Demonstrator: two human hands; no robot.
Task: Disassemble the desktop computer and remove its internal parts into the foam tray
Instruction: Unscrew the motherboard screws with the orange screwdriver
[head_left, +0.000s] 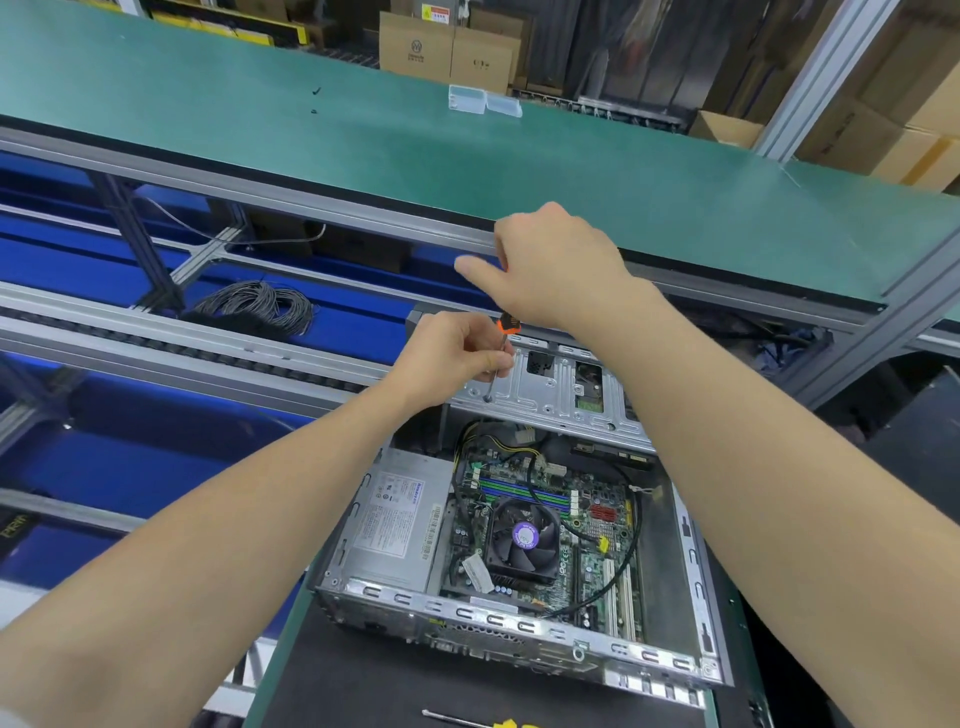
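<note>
The right hand grips the screwdriver handle for turning; the left hand pinches its shaft, probably steadying the tip on the drive cage.

**Working at the drive cage**

Our right hand grips the orange-and-black screwdriver from above while our left hand pinches its shaft. The tip meets the cage of the open desktop computer; power supply and cooling fan lie nearer us.
</note>
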